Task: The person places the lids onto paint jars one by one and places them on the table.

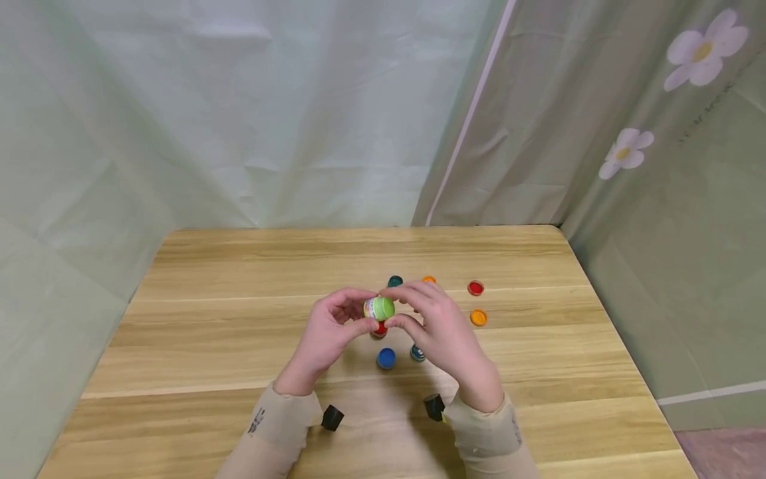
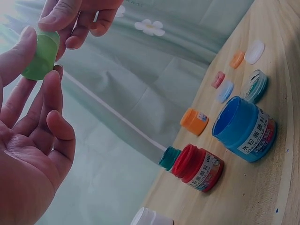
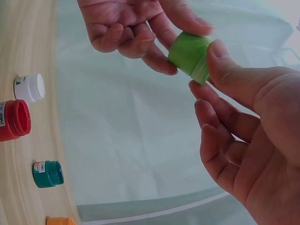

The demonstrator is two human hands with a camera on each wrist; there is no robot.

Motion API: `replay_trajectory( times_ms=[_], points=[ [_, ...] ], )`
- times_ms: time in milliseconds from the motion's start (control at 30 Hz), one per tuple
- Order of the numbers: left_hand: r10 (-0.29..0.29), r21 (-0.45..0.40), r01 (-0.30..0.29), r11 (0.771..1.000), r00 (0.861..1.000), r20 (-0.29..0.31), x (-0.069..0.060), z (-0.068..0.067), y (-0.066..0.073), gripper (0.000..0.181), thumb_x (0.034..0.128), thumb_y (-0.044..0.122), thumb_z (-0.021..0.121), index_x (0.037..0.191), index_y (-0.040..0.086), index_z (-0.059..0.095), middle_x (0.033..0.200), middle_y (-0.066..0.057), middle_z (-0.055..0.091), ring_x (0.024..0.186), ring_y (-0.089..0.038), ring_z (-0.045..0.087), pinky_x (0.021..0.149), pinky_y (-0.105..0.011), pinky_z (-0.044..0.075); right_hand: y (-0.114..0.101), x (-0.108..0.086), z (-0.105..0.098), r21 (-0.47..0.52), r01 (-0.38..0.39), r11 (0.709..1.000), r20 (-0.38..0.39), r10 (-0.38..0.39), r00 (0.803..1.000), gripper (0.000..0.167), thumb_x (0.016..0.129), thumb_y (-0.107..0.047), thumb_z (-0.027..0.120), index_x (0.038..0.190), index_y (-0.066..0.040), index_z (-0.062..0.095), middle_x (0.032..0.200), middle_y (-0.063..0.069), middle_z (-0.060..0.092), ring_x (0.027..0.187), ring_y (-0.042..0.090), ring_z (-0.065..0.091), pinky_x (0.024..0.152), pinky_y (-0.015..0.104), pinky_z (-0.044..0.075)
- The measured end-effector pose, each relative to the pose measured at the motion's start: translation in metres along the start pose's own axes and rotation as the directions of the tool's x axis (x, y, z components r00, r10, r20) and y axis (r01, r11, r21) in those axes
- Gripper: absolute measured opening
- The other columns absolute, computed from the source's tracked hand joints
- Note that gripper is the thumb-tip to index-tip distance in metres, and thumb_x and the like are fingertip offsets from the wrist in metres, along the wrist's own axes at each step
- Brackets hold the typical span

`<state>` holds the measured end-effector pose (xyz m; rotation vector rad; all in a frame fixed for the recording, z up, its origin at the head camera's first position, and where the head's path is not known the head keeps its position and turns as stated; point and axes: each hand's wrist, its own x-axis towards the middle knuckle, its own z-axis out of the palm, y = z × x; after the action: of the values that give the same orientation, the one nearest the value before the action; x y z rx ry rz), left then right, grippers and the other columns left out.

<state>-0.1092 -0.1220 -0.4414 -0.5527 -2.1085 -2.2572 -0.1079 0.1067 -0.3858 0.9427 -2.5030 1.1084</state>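
Pinching the green paint jar (image 1: 383, 309) between my left hand (image 1: 328, 332) and right hand (image 1: 447, 326), I hold it above the worktop (image 1: 239, 286); the red jar (image 2: 199, 169) and blue jar (image 2: 246, 130) already stand open; opening this one seems left, though I cannot confirm.

The held gouache jar (image 1: 380, 309) is between the left hand (image 1: 323, 334) and right hand (image 1: 444, 327) above the table (image 1: 227, 319), where the front jar (image 1: 386, 358) stands before the middle jar (image 2: 200, 169) and rear jar (image 1: 395, 281), with the near lid (image 1: 417, 353) right of the front jar and the outer lids (image 1: 475, 288) farther right.
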Motion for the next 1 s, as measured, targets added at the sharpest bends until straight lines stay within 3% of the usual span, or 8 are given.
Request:
replay_trajectory(
  times_ms=[167, 433, 667, 1000],
  points=[
    [-0.016, 0.002, 0.016, 1.0, 1.0, -0.002, -0.0007, -0.0005, 0.0001, 0.036, 0.0912, 0.004, 0.085, 0.125, 0.0, 0.073, 0.1, -0.004, 0.07, 0.087, -0.019, 0.062, 0.075, -0.028, 0.051, -0.0024, 0.0001, 0.0027, -0.004, -0.046, 0.999, 0.001, 0.046, 0.999, 0.039, 0.089, -0.018, 0.088, 0.126, -0.013, 0.077, 0.119, -0.002, 0.073, 0.104, 0.016, 0.066, 0.082, 0.036, 0.058],
    [-0.017, 0.002, 0.017, 1.0, 1.0, 0.008, -0.0005, -0.0006, 0.0007, 0.035, 0.0919, 0.005, 0.085, 0.125, -0.001, 0.073, 0.103, -0.003, 0.071, 0.089, -0.019, 0.062, 0.076, -0.028, 0.051, -0.0038, 0.0008, 0.003, 0.04, -0.107, 0.993, 0.024, 0.106, 0.994, 0.036, 0.091, -0.02, 0.085, 0.124, -0.011, 0.077, 0.119, -0.001, 0.073, 0.102, 0.024, 0.067, 0.083, 0.045, 0.06],
    [0.003, 0.007, -0.003, 1.0, 1.0, 0.011, -0.0004, -0.0004, 0.0011, 0.034, 0.0924, 0.005, 0.084, 0.124, -0.001, 0.073, 0.107, -0.003, 0.073, 0.089, -0.018, 0.063, 0.075, -0.026, 0.051, -0.0056, 0.0011, 0.0025, 0.003, -0.103, 0.995, 0.024, 0.103, 0.994, 0.035, 0.092, -0.026, 0.082, 0.124, -0.013, 0.077, 0.12, -0.003, 0.073, 0.105, 0.015, 0.064, 0.083, 0.035, 0.057],
    [0.025, 0.022, -0.025, 0.999, 1.0, -0.013, -0.0014, 0.0008, 0.0011, 0.035, 0.0898, 0.005, 0.087, 0.122, 0.0, 0.074, 0.102, -0.003, 0.074, 0.085, -0.017, 0.065, 0.072, -0.026, 0.051, -0.006, 0.001, 0.0029, -0.011, -0.11, 0.994, 0.023, 0.11, 0.994, 0.032, 0.093, -0.027, 0.082, 0.122, -0.013, 0.077, 0.118, -0.003, 0.073, 0.107, 0.015, 0.064, 0.087, 0.037, 0.057]
  ],
)
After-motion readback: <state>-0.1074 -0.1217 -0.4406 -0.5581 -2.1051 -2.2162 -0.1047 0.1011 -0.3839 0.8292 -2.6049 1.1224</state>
